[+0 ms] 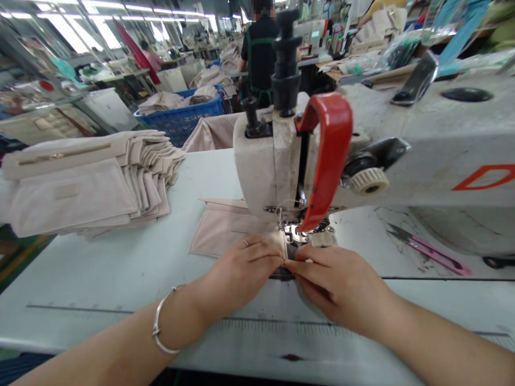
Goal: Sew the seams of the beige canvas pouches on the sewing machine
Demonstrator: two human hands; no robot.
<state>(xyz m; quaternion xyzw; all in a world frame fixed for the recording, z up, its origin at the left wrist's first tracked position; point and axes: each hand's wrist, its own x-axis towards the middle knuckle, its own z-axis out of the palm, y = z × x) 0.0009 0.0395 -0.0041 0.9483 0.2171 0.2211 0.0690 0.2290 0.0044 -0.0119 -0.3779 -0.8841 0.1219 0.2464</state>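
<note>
Partly beneath the left hand (240,269) lies pale fabric (213,229).

The left hand (245,268) rests on a flat pink cloth (213,230) under the big white sewing machine (257,166), and the right hand (341,279) has its fingertips right by the cloth's near corner. To the right, small snips with pink handles (436,257) lie beside the needle end. A big pile of pale cloth pieces (80,187) sits on the left of the table (100,273), and past it stands a blue basket (185,120) with more cloth.
</note>
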